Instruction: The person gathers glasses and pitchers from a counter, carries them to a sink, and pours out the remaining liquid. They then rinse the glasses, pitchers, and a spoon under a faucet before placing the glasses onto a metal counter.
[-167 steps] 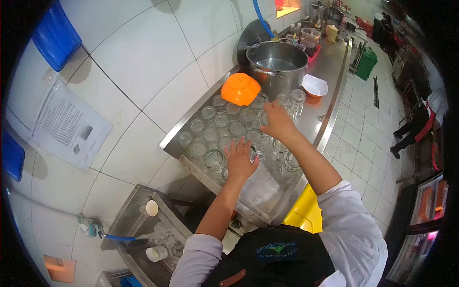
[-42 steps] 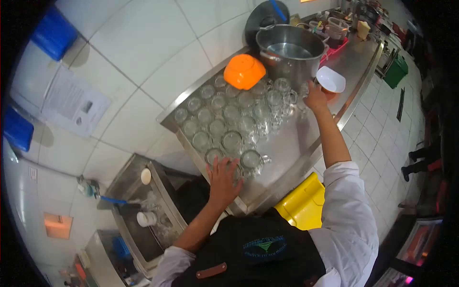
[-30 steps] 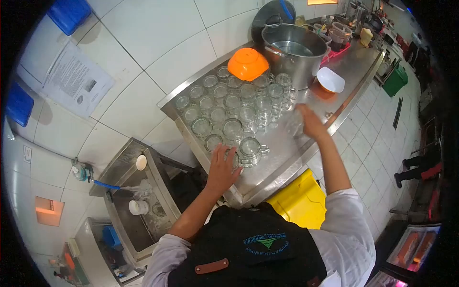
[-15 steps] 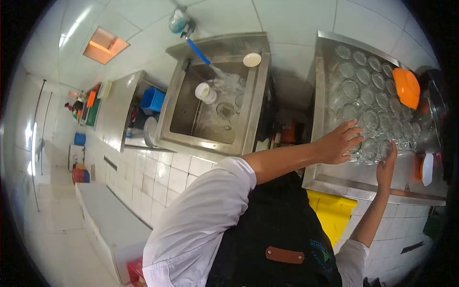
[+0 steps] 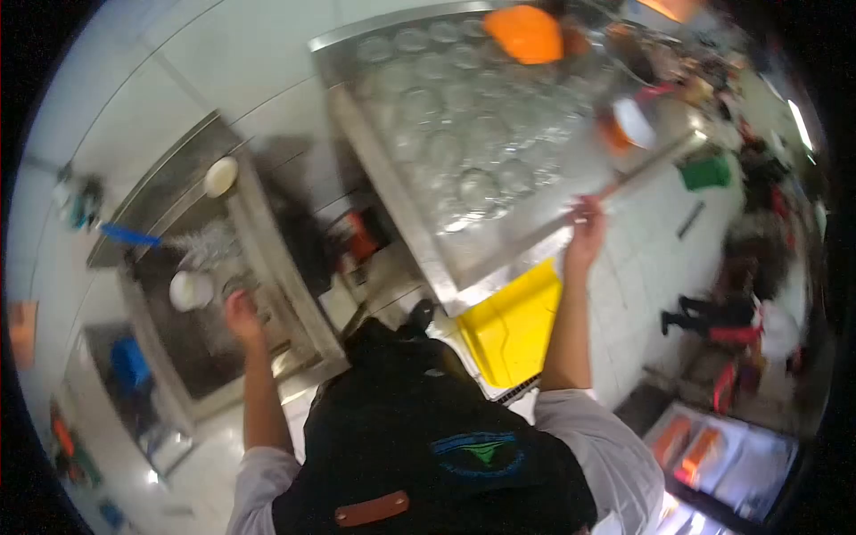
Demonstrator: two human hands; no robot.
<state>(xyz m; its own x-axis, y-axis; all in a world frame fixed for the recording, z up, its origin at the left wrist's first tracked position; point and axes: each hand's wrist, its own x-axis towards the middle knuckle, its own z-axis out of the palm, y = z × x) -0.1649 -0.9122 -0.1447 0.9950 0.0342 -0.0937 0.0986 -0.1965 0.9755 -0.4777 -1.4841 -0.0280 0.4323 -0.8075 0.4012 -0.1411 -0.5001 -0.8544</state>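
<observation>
My left hand (image 5: 243, 318) is inside the steel sink (image 5: 314, 343), beside a glass (image 5: 235, 287); blur hides whether its fingers grip the glass. To its left in the sink stands a white tub (image 5: 189, 291). Water runs from a blue hose (image 5: 131, 234) into the basin. My right hand (image 5: 585, 227) is at the front edge of the steel counter (image 5: 526, 234). Its fingers are smeared, and anything in them cannot be made out. Farther back on that counter, many clear glasses (image 5: 481, 189) stand crowded in rows.
An orange item (image 5: 526, 36) lies at the back of the counter, and a white and orange container (image 5: 629, 125) sits to the right. A yellow bin (image 5: 510, 325) stands below the counter. On the sink's rim is a pale bowl (image 5: 221, 177). Another person (image 5: 744, 325) is far right.
The view has swung right. My left hand has left the glasses on the counter and gone into the sink. My right hand has moved off the glasses to the counter's front edge.
</observation>
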